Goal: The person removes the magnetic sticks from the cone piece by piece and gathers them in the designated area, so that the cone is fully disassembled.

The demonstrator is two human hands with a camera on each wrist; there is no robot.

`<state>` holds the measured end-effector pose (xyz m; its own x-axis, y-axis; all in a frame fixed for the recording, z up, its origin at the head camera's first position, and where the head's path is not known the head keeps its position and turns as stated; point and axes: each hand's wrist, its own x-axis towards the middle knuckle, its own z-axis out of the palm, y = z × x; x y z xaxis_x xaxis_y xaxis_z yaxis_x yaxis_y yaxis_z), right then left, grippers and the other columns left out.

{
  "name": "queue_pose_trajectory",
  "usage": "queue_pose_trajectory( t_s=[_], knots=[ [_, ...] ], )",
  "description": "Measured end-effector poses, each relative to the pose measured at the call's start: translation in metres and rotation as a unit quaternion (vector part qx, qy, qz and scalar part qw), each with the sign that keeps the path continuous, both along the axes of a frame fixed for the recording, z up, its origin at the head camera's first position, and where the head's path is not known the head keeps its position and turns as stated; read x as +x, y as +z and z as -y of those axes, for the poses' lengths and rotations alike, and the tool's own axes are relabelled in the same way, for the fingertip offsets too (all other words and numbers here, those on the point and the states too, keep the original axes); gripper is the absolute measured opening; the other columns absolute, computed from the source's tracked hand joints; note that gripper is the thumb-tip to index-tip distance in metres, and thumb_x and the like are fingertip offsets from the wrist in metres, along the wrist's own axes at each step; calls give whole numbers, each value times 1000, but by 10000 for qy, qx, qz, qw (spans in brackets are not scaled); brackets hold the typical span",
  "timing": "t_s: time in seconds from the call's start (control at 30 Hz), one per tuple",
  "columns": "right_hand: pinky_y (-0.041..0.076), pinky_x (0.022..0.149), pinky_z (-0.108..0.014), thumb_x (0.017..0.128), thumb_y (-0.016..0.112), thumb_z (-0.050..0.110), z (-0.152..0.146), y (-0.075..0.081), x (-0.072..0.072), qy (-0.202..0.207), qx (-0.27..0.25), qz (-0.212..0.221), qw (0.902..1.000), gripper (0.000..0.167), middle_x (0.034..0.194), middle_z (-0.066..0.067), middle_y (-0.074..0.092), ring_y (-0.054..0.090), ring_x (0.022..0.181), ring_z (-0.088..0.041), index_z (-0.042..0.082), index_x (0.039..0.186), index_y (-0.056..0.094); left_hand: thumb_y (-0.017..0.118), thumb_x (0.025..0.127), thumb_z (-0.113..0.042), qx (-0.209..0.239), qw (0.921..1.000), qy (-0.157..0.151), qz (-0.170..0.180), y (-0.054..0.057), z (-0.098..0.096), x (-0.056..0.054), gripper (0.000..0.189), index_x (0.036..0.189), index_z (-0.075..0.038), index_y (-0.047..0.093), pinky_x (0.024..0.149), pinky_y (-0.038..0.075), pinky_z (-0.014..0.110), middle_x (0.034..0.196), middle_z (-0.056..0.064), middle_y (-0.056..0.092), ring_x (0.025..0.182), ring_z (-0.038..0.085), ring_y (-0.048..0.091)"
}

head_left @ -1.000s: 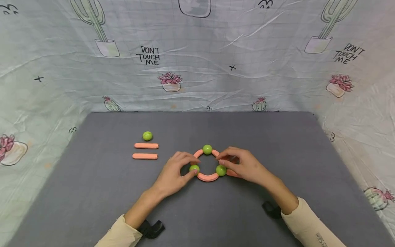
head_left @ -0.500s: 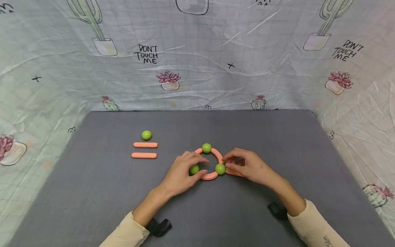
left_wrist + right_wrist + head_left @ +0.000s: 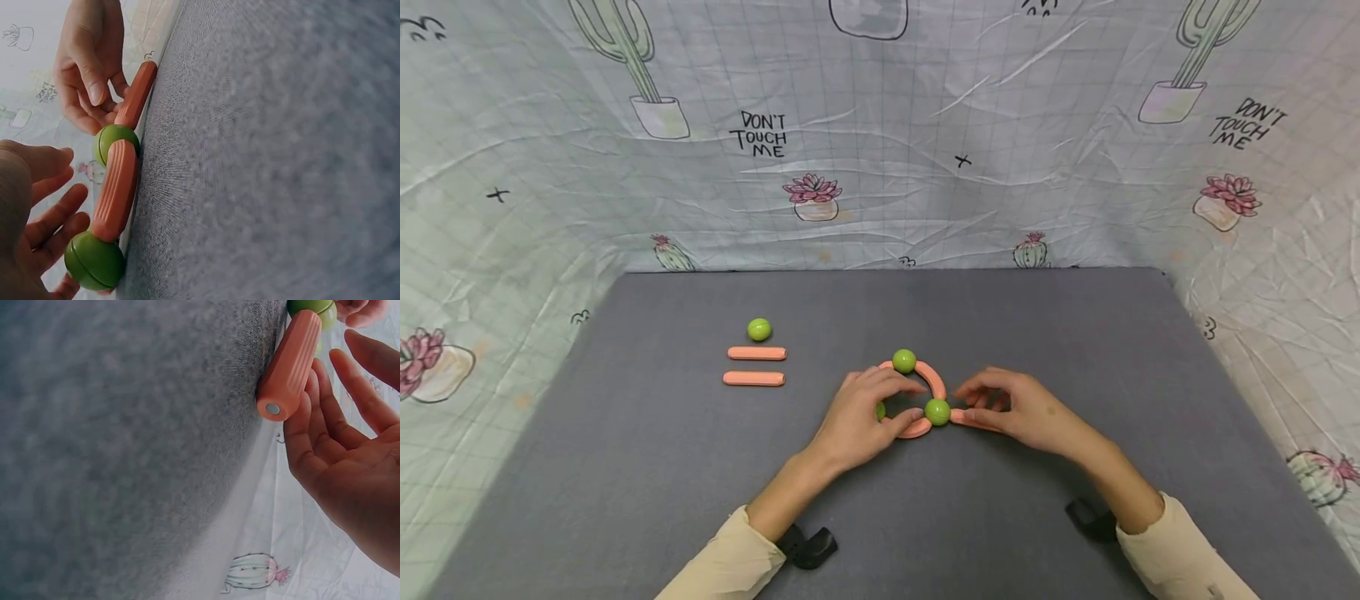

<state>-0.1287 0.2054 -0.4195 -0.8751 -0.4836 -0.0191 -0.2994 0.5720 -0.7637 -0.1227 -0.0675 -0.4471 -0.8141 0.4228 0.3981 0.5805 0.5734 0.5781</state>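
Observation:
Green balls and orange curved magnetic rods form a ring on the grey table. Its top ball (image 3: pixel 904 361), right curved rod (image 3: pixel 932 382) and lower-right ball (image 3: pixel 937 412) are plainly seen. A straight orange rod (image 3: pixel 973 419) extends right from that lower-right ball; its free end shows a metal disc in the right wrist view. My left hand (image 3: pixel 861 421) arches over the ring's left side, partly hiding the left ball (image 3: pixel 881 410), thumb and fingers apart. My right hand (image 3: pixel 1026 412) is at the straight rod, fingers loosely bent; the right wrist view shows fingers (image 3: pixel 302 428) beside it, thumb away.
Two straight orange rods, an upper rod (image 3: pixel 757 353) and a lower rod (image 3: pixel 753 378), lie to the left with a loose green ball (image 3: pixel 759 330) behind them. A printed cloth (image 3: pixel 880 217) hangs around the back and sides of the table (image 3: pixel 662 500).
Both hands have shifted right. The left has moved further over the ring, hiding more of its left side; the right has backed off from the ring along the straight rod.

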Motion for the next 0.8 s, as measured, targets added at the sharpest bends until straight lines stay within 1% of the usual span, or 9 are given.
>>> queue_pose_trajectory(
  t_s=[0.07, 0.1, 0.17, 0.23, 0.33, 0.43, 0.53, 0.67, 0.8],
  knots=[
    [55, 79, -25, 93, 81, 30, -1, 0, 1, -16, 53, -3, 10000, 24, 97, 8, 71, 66, 89, -6, 20, 114, 77, 85, 88, -25, -8, 10000, -53, 24, 0, -1, -1, 26, 113, -24, 78, 89, 48, 40, 105, -9, 77, 105, 10, 69],
    [55, 79, -26, 93, 80, 31, -2, -1, 1, 1, 81, -8, 10000, 24, 97, 8, 71, 65, 89, -5, 20, 114, 77, 85, 88, -26, -30, 9999, -100, 56, 0, -2, -1, 26, 114, -24, 77, 88, 48, 40, 106, -9, 77, 105, 9, 70],
    [56, 79, -26, 94, 79, 33, -3, -2, 2, 39, 125, 26, 9999, 24, 98, 8, 71, 65, 89, -5, 21, 114, 77, 84, 89, -28, -90, 9997, -197, 146, 0, -3, -1, 27, 115, -25, 77, 90, 48, 40, 108, -8, 77, 105, 8, 70],
    [56, 78, -25, 94, 79, 33, -4, -2, 2, 75, 146, 103, 9998, 23, 98, 7, 71, 65, 89, -6, 21, 114, 76, 84, 90, -28, -139, 9992, -280, 235, 0, -3, -1, 28, 116, -25, 77, 95, 49, 42, 108, -8, 77, 104, 7, 71],
    [55, 77, -26, 93, 80, 27, -4, -4, 2, 177, 153, 222, 9995, 22, 98, 5, 71, 65, 87, -8, 21, 114, 75, 84, 90, -27, -132, 9979, -454, 442, 1, -4, -2, 31, 119, -24, 76, 101, 51, 40, 106, -6, 76, 100, 9, 71],
    [55, 76, -25, 92, 82, 23, -4, -5, 2, 258, 207, 285, 9990, 25, 99, 4, 71, 65, 86, -8, 20, 115, 75, 85, 89, -25, -176, 9961, -589, 625, 1, -4, -2, 33, 120, -22, 75, 97, 55, 34, 104, -4, 74, 97, 10, 70],
    [55, 76, -24, 91, 82, 21, -4, -6, 2, 327, 266, 328, 9986, 28, 101, 3, 71, 65, 86, -8, 20, 117, 74, 84, 90, -27, -346, 9953, -614, 666, 1, -5, -3, 34, 122, -23, 75, 90, 56, 30, 104, -4, 74, 96, 9, 69],
    [55, 77, -25, 91, 81, 17, -7, -6, 2, 371, 246, 410, 9982, 29, 102, 2, 72, 65, 88, -9, 19, 119, 73, 83, 91, -29, -510, 9950, -592, 625, 0, -7, -4, 36, 126, -25, 74, 91, 55, 31, 109, -6, 76, 97, 8, 70],
    [55, 77, -25, 94, 78, 16, -9, -6, 2, 476, 183, 421, 9978, 27, 102, 2, 73, 65, 88, -9, 18, 120, 74, 82, 92, -30, -602, 9944, -606, 624, 1, -9, -6, 36, 127, -26, 75, 92, 55, 32, 112, -7, 77, 96, 7, 71]
  ],
)
